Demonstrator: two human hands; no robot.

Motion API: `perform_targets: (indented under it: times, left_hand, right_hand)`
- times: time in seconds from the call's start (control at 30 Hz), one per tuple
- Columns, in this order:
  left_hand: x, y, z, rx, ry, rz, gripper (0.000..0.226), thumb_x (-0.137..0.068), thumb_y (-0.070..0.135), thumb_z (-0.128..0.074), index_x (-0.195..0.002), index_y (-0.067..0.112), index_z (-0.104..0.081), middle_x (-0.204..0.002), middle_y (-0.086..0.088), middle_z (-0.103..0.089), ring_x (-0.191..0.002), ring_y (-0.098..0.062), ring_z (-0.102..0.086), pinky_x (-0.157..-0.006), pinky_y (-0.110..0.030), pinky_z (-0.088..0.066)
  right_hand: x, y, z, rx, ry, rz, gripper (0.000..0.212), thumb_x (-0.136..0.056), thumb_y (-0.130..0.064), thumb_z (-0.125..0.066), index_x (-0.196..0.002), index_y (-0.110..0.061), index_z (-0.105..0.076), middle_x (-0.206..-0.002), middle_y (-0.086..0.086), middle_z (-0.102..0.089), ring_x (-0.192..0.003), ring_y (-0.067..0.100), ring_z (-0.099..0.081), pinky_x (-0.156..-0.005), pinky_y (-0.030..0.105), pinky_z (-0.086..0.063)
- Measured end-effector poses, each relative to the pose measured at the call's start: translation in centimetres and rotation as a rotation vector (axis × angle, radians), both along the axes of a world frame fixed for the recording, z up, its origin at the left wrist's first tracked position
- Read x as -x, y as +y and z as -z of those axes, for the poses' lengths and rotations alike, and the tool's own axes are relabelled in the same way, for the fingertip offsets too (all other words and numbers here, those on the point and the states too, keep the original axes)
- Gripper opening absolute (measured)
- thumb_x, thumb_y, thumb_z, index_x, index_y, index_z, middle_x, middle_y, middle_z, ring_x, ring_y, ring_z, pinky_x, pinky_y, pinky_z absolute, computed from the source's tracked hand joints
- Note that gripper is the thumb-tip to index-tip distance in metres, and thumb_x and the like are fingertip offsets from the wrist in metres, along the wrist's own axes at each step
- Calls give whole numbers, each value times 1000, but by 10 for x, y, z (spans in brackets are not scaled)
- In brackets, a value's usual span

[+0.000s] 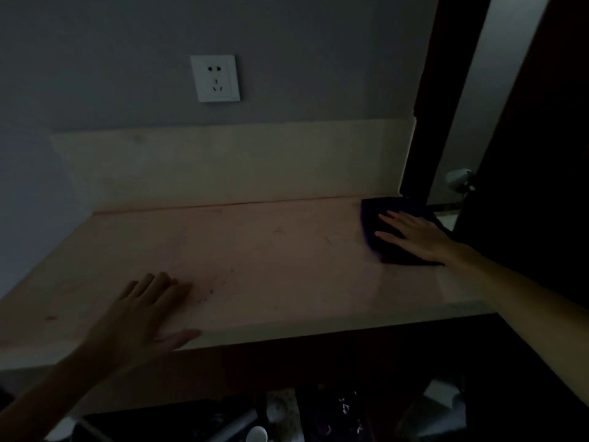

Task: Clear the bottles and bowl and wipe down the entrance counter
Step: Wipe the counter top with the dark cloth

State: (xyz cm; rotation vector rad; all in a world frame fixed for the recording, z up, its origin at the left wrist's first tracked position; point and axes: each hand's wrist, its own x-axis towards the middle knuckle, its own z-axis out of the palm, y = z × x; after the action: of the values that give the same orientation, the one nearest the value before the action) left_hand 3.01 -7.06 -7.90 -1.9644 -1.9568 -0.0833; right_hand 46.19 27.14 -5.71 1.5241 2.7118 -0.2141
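Observation:
The scene is dim. A pale stone counter (261, 250) with a low backsplash fills the middle of the view. No bottle or bowl stands on it. A dark purple cloth (395, 205) lies at the counter's far right corner. My right hand (414, 232) presses flat on that cloth with fingers spread. My left hand (149, 309) rests flat on the counter near its front edge, fingers apart, holding nothing.
A white wall socket (215, 78) sits above the backsplash. A dark door frame (446, 90) and a door with a metal handle (459, 180) stand to the right. Below the counter's front edge lie dim items, among them a white cup (257, 434).

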Motion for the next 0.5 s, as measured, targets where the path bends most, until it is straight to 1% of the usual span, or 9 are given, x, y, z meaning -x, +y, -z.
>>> perform_targets:
  times: [0.03, 0.1, 0.17, 0.27, 0.37, 0.5]
  left_hand:
    - [-1, -1, -2, 2, -9, 1, 79, -81, 78, -37, -124, 16, -63, -113, -7, -59, -99, -31, -57, -83, -41, -41]
    - [0, -2, -3, 16, -31, 20, 77, -83, 78, -37, -125, 18, -61, -114, -5, -58, -101, -30, -57, -84, -41, -42]
    - [6, -5, -7, 42, -91, 64, 74, -85, 75, -39, -130, 20, -57, -119, -4, -55, -105, -28, -57, -87, -39, -45]
    - [17, -18, -15, 63, -206, 168, 65, -89, 66, -49, -137, 23, -49, -128, 2, -50, -111, -19, -56, -92, -37, -47]
    - [31, -33, -21, 76, -164, 209, 61, -91, 62, -49, -138, 22, -48, -135, 2, -49, -117, -17, -54, -95, -34, -44]
    - [53, -45, -16, 97, -115, 215, 61, -94, 58, -44, -142, 21, -45, -140, -3, -49, -124, -21, -52, -99, -37, -41]
  right_hand:
    - [2, -3, 1, 0, 0, 6, 121, -49, -99, 9, -153, -39, -5, -163, -12, -2, -150, 12, 0, -121, 43, -6]
    - [11, -13, 2, -2, -11, 0, 106, -63, -93, 3, -153, -38, -5, -163, -12, 0, -150, 12, 1, -121, 42, -5]
    - [27, -24, 4, -12, -21, -37, 99, -68, -90, -1, -153, -39, -4, -163, -13, 0, -150, 11, 1, -120, 41, -5]
    - [69, -43, 7, -28, -27, -124, 94, -70, -88, 1, -152, -43, 1, -162, -16, 4, -150, 10, 3, -121, 40, -4]
    - [132, -57, 6, -36, -9, -244, 99, -64, -92, 8, -151, -45, 3, -161, -16, 7, -149, 8, 4, -122, 41, -3]
    - [239, -75, 5, -40, 18, -391, 102, -62, -92, 9, -152, -43, -1, -162, -15, 4, -150, 9, 3, -122, 42, -3]
